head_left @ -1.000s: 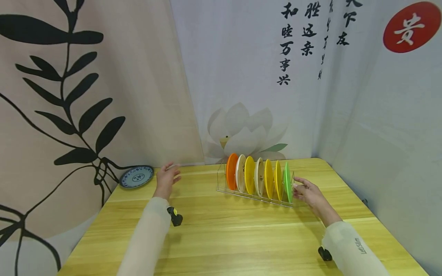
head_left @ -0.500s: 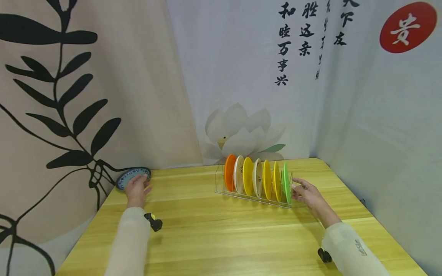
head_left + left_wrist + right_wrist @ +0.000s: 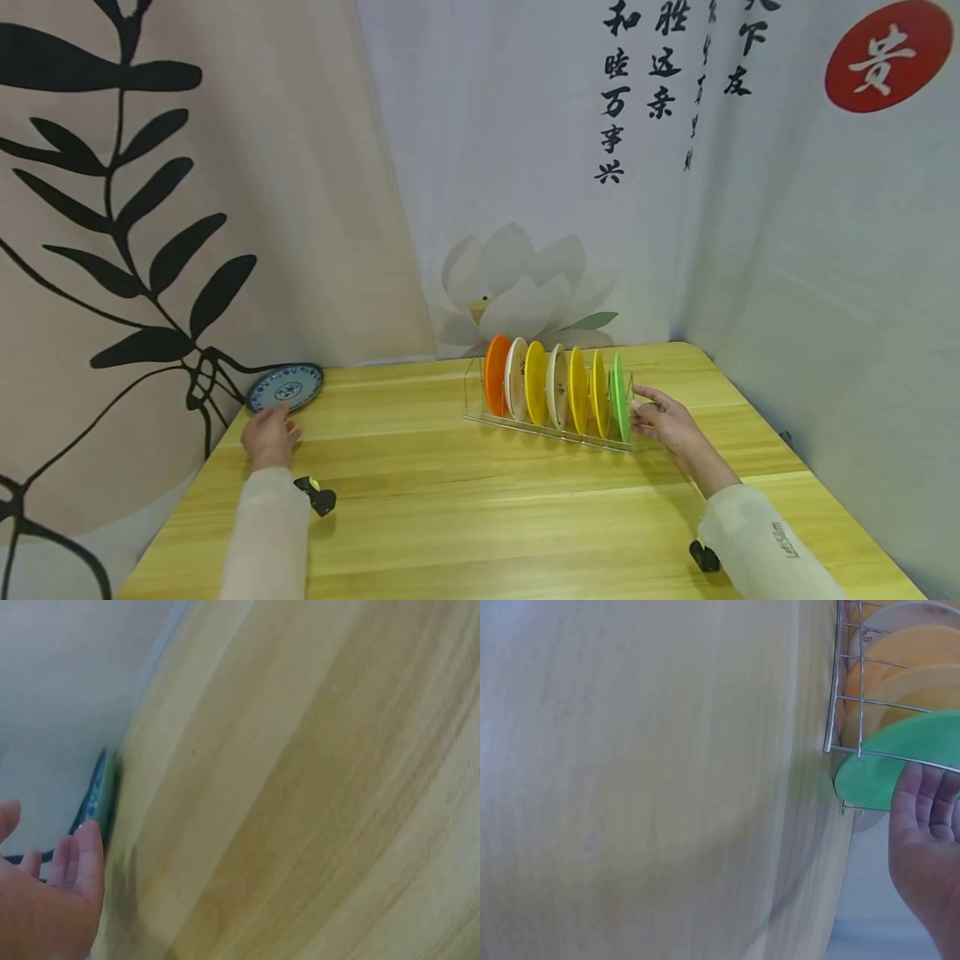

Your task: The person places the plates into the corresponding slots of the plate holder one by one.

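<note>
A blue-and-white patterned plate (image 3: 285, 387) lies at the table's far left corner. My left hand (image 3: 268, 437) is just in front of it, fingers loosely bent and holding nothing; in the left wrist view the fingertips overlap the plate's edge (image 3: 107, 795). Toward the back right stands a wire dish rack (image 3: 547, 431) with several plates upright in a row: orange (image 3: 495, 375), white, yellow, and a green plate (image 3: 619, 400) at the right end. My right hand (image 3: 667, 423) is at that end, its fairly straight fingers (image 3: 909, 796) right at the end wire and the green plate (image 3: 885, 761).
The wooden table (image 3: 465, 517) runs back to a printed curtain (image 3: 315, 208) with plant and writing motifs. Another pale curtain (image 3: 840, 317) hangs along the right side. Dark devices sit on both wrists, such as the left wrist camera (image 3: 318, 497).
My left hand has moved left over the table, passed over the blue-and-white plate, and drawn back to its near edge. The right hand stays at the rack's end. The view shifts slightly.
</note>
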Action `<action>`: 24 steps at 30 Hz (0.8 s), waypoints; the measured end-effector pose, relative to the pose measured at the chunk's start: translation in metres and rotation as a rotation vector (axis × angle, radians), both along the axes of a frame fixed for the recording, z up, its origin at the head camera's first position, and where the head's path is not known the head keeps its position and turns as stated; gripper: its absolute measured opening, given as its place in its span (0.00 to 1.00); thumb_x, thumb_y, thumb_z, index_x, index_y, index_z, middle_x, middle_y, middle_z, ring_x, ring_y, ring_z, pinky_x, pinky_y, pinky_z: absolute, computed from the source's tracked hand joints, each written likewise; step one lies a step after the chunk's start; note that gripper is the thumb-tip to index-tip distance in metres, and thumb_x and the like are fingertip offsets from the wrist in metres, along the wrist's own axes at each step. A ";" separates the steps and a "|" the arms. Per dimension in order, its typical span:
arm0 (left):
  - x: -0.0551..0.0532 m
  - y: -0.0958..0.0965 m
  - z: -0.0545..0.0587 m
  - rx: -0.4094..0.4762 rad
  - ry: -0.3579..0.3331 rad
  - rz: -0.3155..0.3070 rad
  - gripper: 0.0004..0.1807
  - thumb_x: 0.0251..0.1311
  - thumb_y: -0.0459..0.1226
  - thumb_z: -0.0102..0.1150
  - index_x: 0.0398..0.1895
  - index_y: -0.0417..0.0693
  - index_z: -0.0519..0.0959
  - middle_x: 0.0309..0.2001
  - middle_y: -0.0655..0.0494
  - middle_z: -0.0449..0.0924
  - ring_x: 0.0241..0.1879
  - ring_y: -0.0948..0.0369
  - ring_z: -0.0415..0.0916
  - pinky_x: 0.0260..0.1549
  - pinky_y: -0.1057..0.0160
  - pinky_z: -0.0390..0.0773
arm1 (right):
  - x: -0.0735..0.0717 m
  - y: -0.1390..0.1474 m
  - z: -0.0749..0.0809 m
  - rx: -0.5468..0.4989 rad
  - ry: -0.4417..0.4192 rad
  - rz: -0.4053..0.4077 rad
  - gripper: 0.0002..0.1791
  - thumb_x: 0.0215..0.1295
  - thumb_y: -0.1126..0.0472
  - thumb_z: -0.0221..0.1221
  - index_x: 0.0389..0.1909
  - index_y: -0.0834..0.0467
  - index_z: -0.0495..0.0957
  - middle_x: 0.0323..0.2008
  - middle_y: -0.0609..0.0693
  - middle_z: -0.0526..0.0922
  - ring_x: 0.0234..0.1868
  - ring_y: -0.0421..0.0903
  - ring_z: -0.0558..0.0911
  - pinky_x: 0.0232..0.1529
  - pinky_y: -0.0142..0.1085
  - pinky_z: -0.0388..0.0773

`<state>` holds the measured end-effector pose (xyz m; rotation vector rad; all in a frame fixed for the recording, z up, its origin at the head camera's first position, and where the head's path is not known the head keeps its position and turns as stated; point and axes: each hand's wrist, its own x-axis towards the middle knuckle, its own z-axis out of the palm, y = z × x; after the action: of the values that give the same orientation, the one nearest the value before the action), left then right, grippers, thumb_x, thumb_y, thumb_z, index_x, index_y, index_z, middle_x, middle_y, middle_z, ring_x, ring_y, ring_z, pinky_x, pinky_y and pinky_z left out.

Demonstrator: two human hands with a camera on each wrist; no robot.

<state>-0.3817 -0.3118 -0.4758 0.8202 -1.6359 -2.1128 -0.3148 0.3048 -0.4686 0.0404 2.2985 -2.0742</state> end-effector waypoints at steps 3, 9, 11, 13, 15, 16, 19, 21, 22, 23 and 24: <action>0.001 -0.003 -0.004 0.033 -0.008 0.019 0.33 0.68 0.40 0.58 0.74 0.48 0.61 0.46 0.63 0.69 0.44 0.62 0.72 0.50 0.65 0.79 | -0.001 0.001 -0.001 -0.003 -0.002 -0.002 0.33 0.79 0.58 0.48 0.76 0.67 0.48 0.46 0.56 0.72 0.48 0.49 0.75 0.60 0.47 0.76; 0.004 -0.009 -0.010 0.033 -0.034 0.030 0.28 0.68 0.39 0.59 0.69 0.47 0.65 0.46 0.59 0.68 0.40 0.64 0.72 0.39 0.68 0.81 | -0.001 0.001 -0.002 -0.014 -0.003 -0.006 0.33 0.78 0.59 0.50 0.75 0.68 0.50 0.45 0.56 0.72 0.47 0.49 0.76 0.59 0.47 0.76; 0.004 -0.011 -0.010 0.040 -0.043 0.030 0.33 0.68 0.39 0.58 0.74 0.47 0.59 0.46 0.60 0.67 0.40 0.64 0.73 0.40 0.69 0.81 | -0.001 0.001 -0.002 -0.017 -0.004 -0.010 0.33 0.78 0.59 0.50 0.75 0.68 0.50 0.45 0.56 0.72 0.47 0.49 0.76 0.59 0.48 0.76; 0.003 -0.012 -0.009 0.071 -0.048 0.030 0.39 0.68 0.39 0.58 0.78 0.48 0.52 0.47 0.62 0.66 0.42 0.64 0.72 0.42 0.69 0.81 | -0.001 0.001 -0.002 -0.018 -0.001 -0.007 0.33 0.78 0.59 0.49 0.75 0.68 0.50 0.45 0.57 0.72 0.47 0.49 0.76 0.60 0.49 0.75; 0.002 -0.013 -0.009 0.075 -0.051 0.022 0.42 0.68 0.39 0.57 0.79 0.47 0.48 0.48 0.63 0.65 0.43 0.64 0.73 0.44 0.69 0.81 | -0.001 0.002 -0.001 -0.021 -0.004 -0.014 0.32 0.78 0.60 0.49 0.75 0.68 0.51 0.44 0.56 0.72 0.47 0.49 0.76 0.60 0.49 0.75; 0.002 -0.013 -0.009 0.069 -0.054 0.020 0.42 0.68 0.39 0.57 0.79 0.47 0.48 0.48 0.62 0.65 0.43 0.64 0.73 0.45 0.69 0.81 | -0.001 0.002 -0.001 -0.021 -0.003 -0.011 0.33 0.78 0.60 0.49 0.75 0.68 0.50 0.44 0.56 0.72 0.47 0.50 0.76 0.59 0.49 0.76; 0.000 -0.014 -0.011 0.042 -0.064 0.010 0.42 0.68 0.39 0.57 0.79 0.47 0.48 0.48 0.61 0.65 0.41 0.66 0.74 0.45 0.69 0.81 | 0.000 0.003 -0.002 -0.022 -0.003 -0.011 0.32 0.78 0.60 0.49 0.75 0.68 0.50 0.44 0.55 0.73 0.46 0.49 0.76 0.59 0.47 0.76; -0.002 -0.015 -0.013 0.034 -0.069 0.006 0.41 0.68 0.39 0.57 0.79 0.46 0.49 0.48 0.60 0.65 0.39 0.68 0.75 0.46 0.69 0.81 | 0.000 0.004 -0.002 -0.023 -0.002 -0.010 0.32 0.78 0.60 0.49 0.75 0.68 0.50 0.44 0.55 0.73 0.46 0.48 0.76 0.59 0.47 0.76; -0.003 -0.016 -0.014 0.024 -0.070 0.001 0.41 0.68 0.39 0.56 0.79 0.45 0.49 0.48 0.59 0.65 0.38 0.68 0.76 0.46 0.69 0.81 | 0.000 0.003 -0.002 -0.023 -0.002 -0.009 0.32 0.78 0.60 0.49 0.75 0.68 0.50 0.43 0.54 0.74 0.46 0.48 0.76 0.59 0.47 0.76; -0.004 -0.017 -0.014 0.022 -0.072 -0.006 0.41 0.68 0.39 0.56 0.79 0.45 0.48 0.48 0.59 0.66 0.38 0.69 0.76 0.47 0.69 0.80 | 0.000 0.003 -0.002 -0.023 -0.004 -0.012 0.32 0.78 0.60 0.49 0.75 0.67 0.50 0.43 0.54 0.74 0.46 0.47 0.76 0.59 0.47 0.76; -0.005 -0.018 -0.014 0.022 -0.072 -0.010 0.41 0.68 0.39 0.56 0.79 0.45 0.48 0.48 0.58 0.66 0.37 0.70 0.76 0.48 0.69 0.80 | 0.000 0.002 -0.002 -0.024 -0.005 -0.012 0.32 0.78 0.60 0.49 0.75 0.67 0.50 0.43 0.54 0.74 0.46 0.47 0.76 0.59 0.47 0.76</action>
<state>-0.3865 -0.3296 -0.4898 0.9072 -1.6585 -2.1343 -0.3144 0.3072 -0.4704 0.0581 2.2755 -2.1052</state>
